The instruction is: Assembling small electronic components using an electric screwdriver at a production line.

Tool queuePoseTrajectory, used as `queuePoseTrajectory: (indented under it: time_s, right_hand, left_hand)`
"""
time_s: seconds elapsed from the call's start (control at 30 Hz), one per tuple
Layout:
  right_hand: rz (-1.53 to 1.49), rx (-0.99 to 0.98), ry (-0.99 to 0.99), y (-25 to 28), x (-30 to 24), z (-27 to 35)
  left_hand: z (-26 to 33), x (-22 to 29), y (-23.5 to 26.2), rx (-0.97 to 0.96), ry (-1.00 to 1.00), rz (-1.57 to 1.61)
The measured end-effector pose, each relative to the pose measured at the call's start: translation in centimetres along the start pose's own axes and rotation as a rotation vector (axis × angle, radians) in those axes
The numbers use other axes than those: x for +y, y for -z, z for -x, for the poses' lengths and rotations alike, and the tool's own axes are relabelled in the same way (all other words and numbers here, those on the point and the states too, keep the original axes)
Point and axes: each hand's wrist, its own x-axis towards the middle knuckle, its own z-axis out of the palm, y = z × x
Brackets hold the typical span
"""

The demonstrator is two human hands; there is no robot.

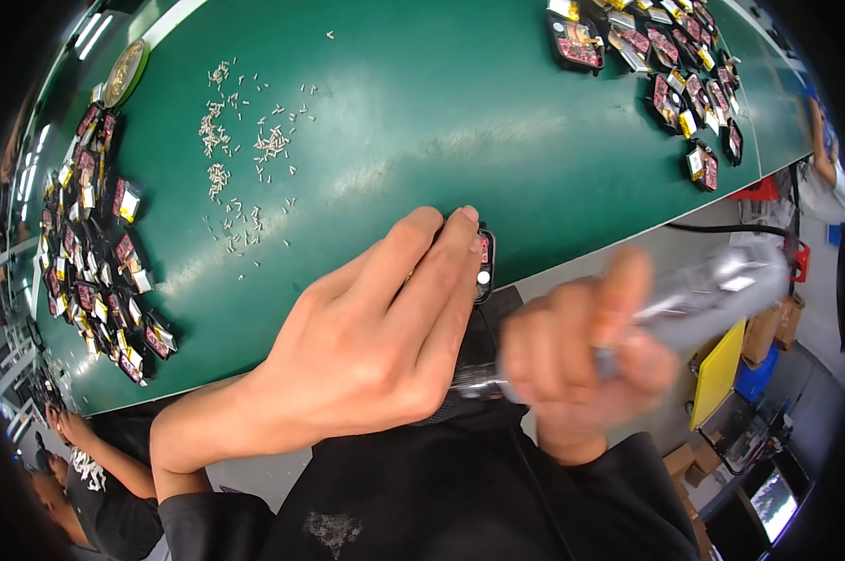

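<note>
My left hand [366,337] lies over a small black plastic case [486,292] at the near edge of the green table, fingers together and pressed on it. Part of a red circuit board and a white round spot show in the case; the rest is under my fingers. In my right hand [581,351], smeared by motion, is a grey electric screwdriver [717,292]. Its body points up to the right, and its shiny tip end reaches left, close to my left wrist and below the case. The tip appears apart from the case.
Loose small screws [216,131] lie scattered on the green table [394,103]. Many similar cases with boards form a heap at left [90,243] and another at far right [665,47]. A round dish [126,73] stands far left. Another person [114,496] is at lower left.
</note>
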Motion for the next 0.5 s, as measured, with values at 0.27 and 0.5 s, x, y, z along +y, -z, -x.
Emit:
queuePoseTrajectory:
  time_s: [0.27, 0.5]
  right_hand:
    - [0.157, -0.16, 0.248, 0.0, -5.1, -4.7]
    - [0.287, -0.225, 0.225, 1.3, -5.1, -5.9]
  left_hand:
    - [0.9, 0.2, -0.5, -0.049, -0.01, -0.055]
    - [0.8, 0.1, -0.8, -0.026, -0.01, -0.041]
